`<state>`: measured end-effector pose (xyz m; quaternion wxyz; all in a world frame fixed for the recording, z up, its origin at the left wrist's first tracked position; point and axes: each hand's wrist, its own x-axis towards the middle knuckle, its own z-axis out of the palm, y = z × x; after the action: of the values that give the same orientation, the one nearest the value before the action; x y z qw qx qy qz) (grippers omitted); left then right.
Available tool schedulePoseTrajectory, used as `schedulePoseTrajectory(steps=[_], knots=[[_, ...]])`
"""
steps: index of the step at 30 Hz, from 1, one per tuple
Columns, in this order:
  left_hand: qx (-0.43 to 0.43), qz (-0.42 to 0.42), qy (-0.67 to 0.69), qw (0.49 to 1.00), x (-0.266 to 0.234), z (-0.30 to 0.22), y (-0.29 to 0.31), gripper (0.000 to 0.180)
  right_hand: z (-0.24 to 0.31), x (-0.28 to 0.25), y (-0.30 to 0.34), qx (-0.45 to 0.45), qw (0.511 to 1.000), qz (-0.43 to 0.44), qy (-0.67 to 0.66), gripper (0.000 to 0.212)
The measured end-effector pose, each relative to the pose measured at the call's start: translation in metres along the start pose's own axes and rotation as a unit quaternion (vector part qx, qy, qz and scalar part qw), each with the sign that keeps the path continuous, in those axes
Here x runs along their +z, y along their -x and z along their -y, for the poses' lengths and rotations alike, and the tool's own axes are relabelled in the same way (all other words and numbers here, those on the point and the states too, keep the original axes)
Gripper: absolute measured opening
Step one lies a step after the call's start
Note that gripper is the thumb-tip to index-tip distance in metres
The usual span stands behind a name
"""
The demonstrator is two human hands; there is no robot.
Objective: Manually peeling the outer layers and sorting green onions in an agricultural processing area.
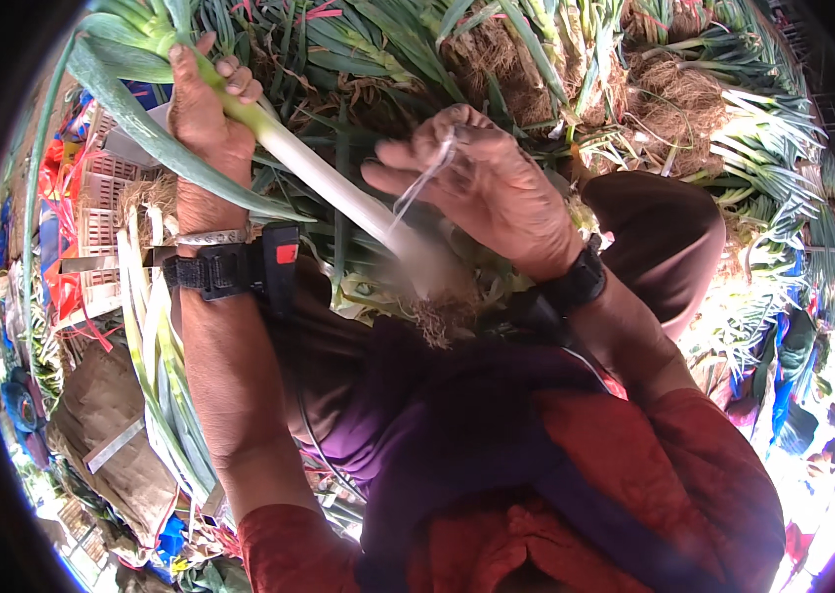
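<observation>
My left hand (212,117) is closed around a leek (317,176) just below its green leaves, at the upper left. The long white shank slants down to the right across my lap. Its root end, with a brown tuft of roots (445,316), is smeared by motion. Above that end, my right hand (501,188) pinches a thin, pale, translucent strip (424,180) that looks like outer skin of the leek. The strip hangs toward the shank; whether it is still joined to it I cannot tell.
Heaped leeks with brown root clumps (674,99) lie ahead and to the right. More leeks (156,346) lie beside my left forearm. A pale plastic crate (101,212) with red plastic stands at the left, above brown sacking (111,425). My bent knee (660,232) rises at the right.
</observation>
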<state>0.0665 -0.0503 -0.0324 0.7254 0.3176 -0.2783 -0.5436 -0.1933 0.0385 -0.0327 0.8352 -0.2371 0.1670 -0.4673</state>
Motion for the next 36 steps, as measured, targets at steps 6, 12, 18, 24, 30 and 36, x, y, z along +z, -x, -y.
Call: schedulePoseTrajectory(steps=[6,12,18,24,30,36], knots=[[0.028,-0.006,-0.007,1.0,-0.014,-0.012,-0.008,0.046,0.035,-0.032,0.057,0.125,0.785,0.089,0.599,0.014],[0.014,0.113,0.069,0.991,-0.017,-0.018,-0.018,0.048,0.032,-0.029,0.051,-0.116,0.577,0.161,0.792,0.018],[-0.013,0.228,0.136,0.964,0.004,-0.014,-0.015,0.051,-0.001,0.003,0.018,-0.026,0.843,0.042,0.535,0.023],[-0.005,0.239,0.134,0.962,0.013,-0.011,-0.011,0.056,-0.02,-0.003,0.006,-0.032,0.851,-0.015,0.525,0.017],[0.051,0.211,0.081,0.973,0.038,-0.003,0.013,0.049,-0.033,-0.005,0.001,-0.128,0.753,-0.022,0.645,0.012],[-0.067,0.385,0.268,0.881,0.019,-0.014,0.0,0.062,-0.039,0.008,0.008,0.243,0.914,-0.154,0.285,0.018]])
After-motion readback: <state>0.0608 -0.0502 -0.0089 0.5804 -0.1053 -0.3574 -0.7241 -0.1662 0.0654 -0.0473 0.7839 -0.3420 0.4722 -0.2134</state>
